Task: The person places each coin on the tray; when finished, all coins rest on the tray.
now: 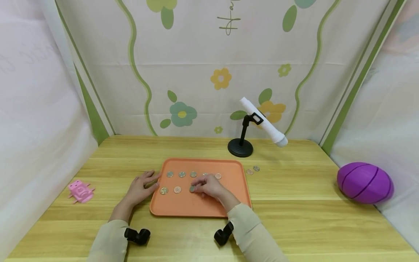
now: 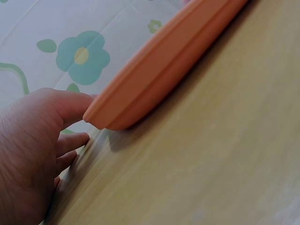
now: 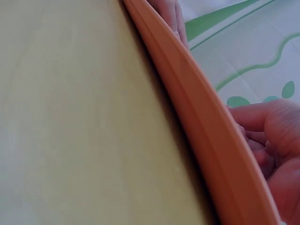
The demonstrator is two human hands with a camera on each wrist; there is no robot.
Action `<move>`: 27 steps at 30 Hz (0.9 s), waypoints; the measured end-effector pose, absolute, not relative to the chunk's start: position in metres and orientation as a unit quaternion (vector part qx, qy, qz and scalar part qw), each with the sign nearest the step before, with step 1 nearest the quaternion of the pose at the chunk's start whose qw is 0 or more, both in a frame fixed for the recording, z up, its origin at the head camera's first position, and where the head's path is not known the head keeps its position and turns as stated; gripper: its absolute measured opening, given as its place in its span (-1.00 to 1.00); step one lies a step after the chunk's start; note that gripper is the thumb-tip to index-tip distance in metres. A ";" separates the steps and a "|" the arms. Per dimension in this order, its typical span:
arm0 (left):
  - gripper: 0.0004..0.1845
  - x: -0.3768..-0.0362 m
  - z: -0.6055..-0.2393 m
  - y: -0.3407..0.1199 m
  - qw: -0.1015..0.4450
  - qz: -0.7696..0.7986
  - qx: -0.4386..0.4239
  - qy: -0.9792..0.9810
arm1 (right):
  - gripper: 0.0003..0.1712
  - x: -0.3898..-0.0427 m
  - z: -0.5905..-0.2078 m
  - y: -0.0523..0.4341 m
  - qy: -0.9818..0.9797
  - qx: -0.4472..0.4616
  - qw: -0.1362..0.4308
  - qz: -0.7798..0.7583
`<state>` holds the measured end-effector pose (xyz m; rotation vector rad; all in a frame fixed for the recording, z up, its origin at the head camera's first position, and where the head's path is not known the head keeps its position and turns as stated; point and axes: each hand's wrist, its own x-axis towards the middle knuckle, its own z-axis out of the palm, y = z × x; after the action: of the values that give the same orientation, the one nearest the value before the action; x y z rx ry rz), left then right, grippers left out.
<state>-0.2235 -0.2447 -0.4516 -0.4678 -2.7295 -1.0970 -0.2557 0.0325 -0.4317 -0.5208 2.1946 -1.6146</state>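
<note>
An orange tray [image 1: 199, 209] lies on the wooden table, with several coins set in two rows on it. My right hand [image 1: 209, 185] is over the tray, thumb and fingertips pinching a silvery coin [image 1: 192, 189] in the nearer row. Left of that coin lie a copper-coloured coin [image 1: 177, 190] and a golden coin [image 1: 164, 191]. In the right wrist view the tray's wall hides the fingertips and the coin. My left hand [image 1: 139, 189] rests at the tray's left edge, fingers extended and loose; in the left wrist view a digit touches the rim [image 2: 101, 115].
Two loose coins [image 1: 253, 170] lie right of the tray. Behind it a white microphone-like tube [image 1: 263, 122] sits on a black stand [image 1: 240, 147]. A pink toy [image 1: 80, 191] is at far left, a purple ball [image 1: 364, 183] at far right. Patterned cloth [image 1: 196, 72] surrounds the table.
</note>
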 end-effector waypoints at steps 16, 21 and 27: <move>-0.54 -0.222 -0.450 -0.244 0.084 -0.369 -0.157 -0.912 | -0.77 -0.251 -0.423 0.034 0.783 -0.205 0.181 -0.558; -0.54 -0.221 -0.449 -0.243 0.085 -0.369 -0.159 -0.912 | -0.72 -0.259 -0.418 0.045 0.775 -0.221 0.177 -0.565; -0.54 -0.222 -0.449 -0.243 0.084 -0.370 -0.161 -0.911 | -0.66 -0.267 -0.401 0.067 0.779 -0.196 0.167 -0.572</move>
<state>-0.2215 -0.2429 -0.4488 -0.4795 -2.7191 -1.1033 -0.2675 0.0674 -0.4013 -0.5574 2.2155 -1.6276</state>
